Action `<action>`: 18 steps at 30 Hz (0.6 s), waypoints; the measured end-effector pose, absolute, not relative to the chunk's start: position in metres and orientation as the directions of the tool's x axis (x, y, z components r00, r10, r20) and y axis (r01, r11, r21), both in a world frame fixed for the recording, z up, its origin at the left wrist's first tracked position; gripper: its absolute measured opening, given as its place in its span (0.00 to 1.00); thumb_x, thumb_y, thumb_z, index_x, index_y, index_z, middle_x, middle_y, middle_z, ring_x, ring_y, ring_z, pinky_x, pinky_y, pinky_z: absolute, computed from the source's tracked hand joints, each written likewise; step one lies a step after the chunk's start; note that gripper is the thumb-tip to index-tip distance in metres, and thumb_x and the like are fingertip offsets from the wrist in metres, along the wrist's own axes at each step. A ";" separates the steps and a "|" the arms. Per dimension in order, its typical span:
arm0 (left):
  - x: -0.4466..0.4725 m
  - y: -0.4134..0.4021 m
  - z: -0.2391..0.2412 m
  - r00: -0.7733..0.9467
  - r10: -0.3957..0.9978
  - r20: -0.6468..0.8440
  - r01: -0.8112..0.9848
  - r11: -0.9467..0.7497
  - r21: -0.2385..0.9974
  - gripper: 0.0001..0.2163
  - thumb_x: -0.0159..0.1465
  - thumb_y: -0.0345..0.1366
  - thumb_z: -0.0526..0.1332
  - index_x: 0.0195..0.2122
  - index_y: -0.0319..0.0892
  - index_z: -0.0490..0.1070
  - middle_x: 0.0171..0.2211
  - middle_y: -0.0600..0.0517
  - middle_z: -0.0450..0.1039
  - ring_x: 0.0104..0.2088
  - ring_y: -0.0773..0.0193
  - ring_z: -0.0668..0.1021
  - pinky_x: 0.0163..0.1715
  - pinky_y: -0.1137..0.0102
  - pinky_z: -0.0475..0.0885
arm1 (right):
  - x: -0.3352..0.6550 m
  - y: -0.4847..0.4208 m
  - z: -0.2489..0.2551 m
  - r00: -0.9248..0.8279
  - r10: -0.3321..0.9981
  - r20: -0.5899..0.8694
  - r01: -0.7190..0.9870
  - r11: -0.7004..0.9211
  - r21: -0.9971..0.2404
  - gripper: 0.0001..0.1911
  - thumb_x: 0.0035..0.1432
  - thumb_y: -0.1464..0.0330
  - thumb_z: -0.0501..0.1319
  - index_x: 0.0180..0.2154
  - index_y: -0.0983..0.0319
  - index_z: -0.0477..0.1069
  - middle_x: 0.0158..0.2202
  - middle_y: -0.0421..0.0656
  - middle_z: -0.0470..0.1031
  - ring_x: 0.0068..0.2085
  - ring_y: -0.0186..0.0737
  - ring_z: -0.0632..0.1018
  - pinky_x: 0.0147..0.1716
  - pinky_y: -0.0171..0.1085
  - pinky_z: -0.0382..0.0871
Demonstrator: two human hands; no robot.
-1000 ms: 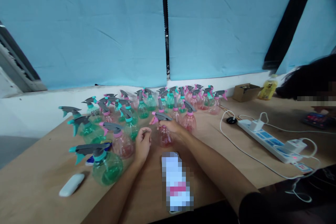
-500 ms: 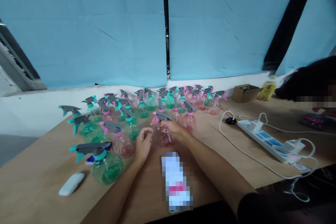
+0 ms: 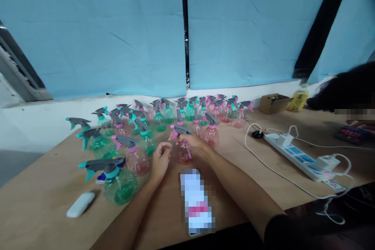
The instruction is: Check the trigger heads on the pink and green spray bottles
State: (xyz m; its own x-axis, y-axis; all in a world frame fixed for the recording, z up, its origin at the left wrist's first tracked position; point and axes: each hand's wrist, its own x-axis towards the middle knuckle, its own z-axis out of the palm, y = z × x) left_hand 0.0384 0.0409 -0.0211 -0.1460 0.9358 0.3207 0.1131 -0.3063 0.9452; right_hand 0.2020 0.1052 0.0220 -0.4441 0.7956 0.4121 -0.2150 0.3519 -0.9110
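"Where the right hand (image 3: pixel 191 140) wraps the neck of the pink spray bottle (image 3: pixel 184 153), just under its grey trigger head, why hold it there?" asks the student.

"Fig. 1: the neck is the narrowest part, so 1 hand can close fully round it. That grip probably keeps the round body upright on the wooden table (image 3: pixel 43 187). The bottle stands at the near edge of the cluster of spray bottles (image 3: pixel 164 119), between the 2 hands."

"And the left hand (image 3: pixel 159 161)?"

"Curled narrow, fingertips drawn toward the thumb, just beside the bottle's body. Whether it touches the bottle or pinches anything small cannot be told."

"Why do the others sit as they do?"

"Pink and green bottles stand close together toward the wall, upright on their flat bases, probably their steadiest pose. 1 green spray bottle (image 3: pixel 120 185) stands nearer, at the left, with a white oblong device (image 3: pixel 80 204) beside it. At the right, well apart, a power strip (image 3: pixel 301 158) lies with its cables."
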 end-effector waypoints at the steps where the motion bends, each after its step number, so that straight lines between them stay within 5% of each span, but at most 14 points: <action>1: 0.039 0.041 -0.021 -0.150 0.936 0.318 0.112 -0.303 0.946 0.11 0.61 0.45 0.61 0.35 0.43 0.71 0.18 0.61 0.59 0.17 0.72 0.62 0.17 0.79 0.56 | 0.201 0.104 0.023 -0.447 0.791 0.418 -0.230 0.350 -0.908 0.11 0.42 0.71 0.56 0.29 0.60 0.76 0.20 0.38 0.71 0.26 0.36 0.72 0.31 0.34 0.67; 18: 0.039 0.039 -0.020 -0.141 0.934 0.328 0.141 -0.309 0.941 0.11 0.62 0.45 0.61 0.35 0.43 0.70 0.19 0.61 0.59 0.18 0.72 0.63 0.18 0.78 0.57 | 0.199 0.098 0.029 -0.448 0.753 0.482 -0.297 0.383 -0.875 0.14 0.45 0.71 0.56 0.34 0.60 0.77 0.22 0.37 0.71 0.25 0.35 0.71 0.28 0.34 0.67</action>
State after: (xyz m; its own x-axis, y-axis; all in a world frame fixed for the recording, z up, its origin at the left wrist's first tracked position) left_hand 0.0395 0.0391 -0.0196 -0.1413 0.9340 0.3282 0.1408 -0.3092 0.9405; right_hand 0.1993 0.0975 0.0286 -0.4482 0.7528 0.4822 -0.2970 0.3834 -0.8746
